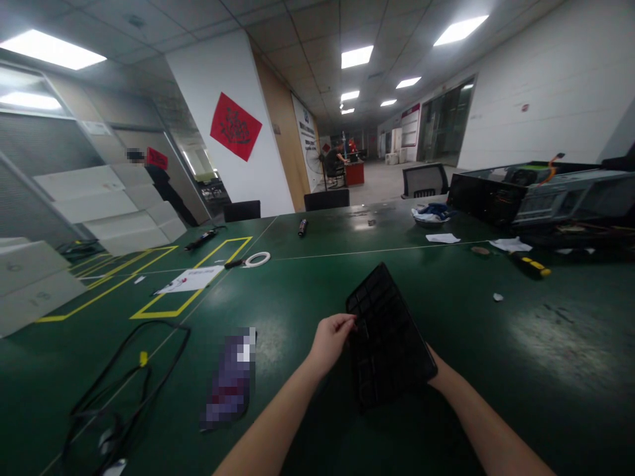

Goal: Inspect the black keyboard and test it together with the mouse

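Observation:
I hold a flat black panel with a grid of ribs [387,334] just above the green table [307,284], tilted away from me. My left hand [330,340] pinches its left edge with closed fingers. My right hand [434,373] is under the panel's right side, almost wholly hidden behind it. Both forearms reach in from the bottom of the view.
A black cable [119,390] coils at the near left beside a blurred-out dark item [231,383]. A white tape roll [256,259], a paper sheet [191,279] and yellow floor-style markings lie further left. An open computer case [536,192] and a yellow-handled tool [530,264] are at the right.

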### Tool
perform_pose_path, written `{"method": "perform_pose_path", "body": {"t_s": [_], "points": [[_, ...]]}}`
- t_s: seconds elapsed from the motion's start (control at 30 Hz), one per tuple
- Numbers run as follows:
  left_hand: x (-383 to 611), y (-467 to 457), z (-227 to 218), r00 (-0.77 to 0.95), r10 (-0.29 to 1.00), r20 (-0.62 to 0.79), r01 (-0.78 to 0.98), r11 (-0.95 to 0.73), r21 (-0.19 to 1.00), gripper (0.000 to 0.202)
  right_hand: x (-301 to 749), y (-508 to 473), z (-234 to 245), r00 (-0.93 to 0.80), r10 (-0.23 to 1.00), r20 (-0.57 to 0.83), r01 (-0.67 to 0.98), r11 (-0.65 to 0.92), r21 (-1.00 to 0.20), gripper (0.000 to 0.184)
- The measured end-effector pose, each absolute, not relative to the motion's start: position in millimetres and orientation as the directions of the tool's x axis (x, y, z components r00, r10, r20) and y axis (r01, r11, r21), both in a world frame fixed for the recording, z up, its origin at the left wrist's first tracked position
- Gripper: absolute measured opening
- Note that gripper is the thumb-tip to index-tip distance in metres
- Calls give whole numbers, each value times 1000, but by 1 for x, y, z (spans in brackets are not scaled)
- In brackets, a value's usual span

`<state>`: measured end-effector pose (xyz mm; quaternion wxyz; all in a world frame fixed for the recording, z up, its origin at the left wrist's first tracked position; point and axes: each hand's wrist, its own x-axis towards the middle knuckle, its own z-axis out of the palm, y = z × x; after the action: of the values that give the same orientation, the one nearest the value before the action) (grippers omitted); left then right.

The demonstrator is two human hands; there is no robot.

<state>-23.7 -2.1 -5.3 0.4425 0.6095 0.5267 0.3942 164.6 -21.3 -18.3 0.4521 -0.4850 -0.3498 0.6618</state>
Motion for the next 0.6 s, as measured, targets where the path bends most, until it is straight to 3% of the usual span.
{"method": "perform_pose_path", "body": {"t_s": [0.13, 0.33, 0.6], "points": [[-19, -5, -13, 141, 956, 256, 443, -292, 848, 14, 166, -21, -22, -93, 930, -355, -273, -366, -889, 34], [-9, -17, -15, 119, 939, 324, 535, -335, 776, 17, 165, -20, -24, -95, 929, -359, -304, -370, -878, 29], [-14, -21, -10, 280, 897, 343, 592, -442, 674, 23, 163, -27, -11, -67, 933, -353, -296, -357, -886, 24]]}}
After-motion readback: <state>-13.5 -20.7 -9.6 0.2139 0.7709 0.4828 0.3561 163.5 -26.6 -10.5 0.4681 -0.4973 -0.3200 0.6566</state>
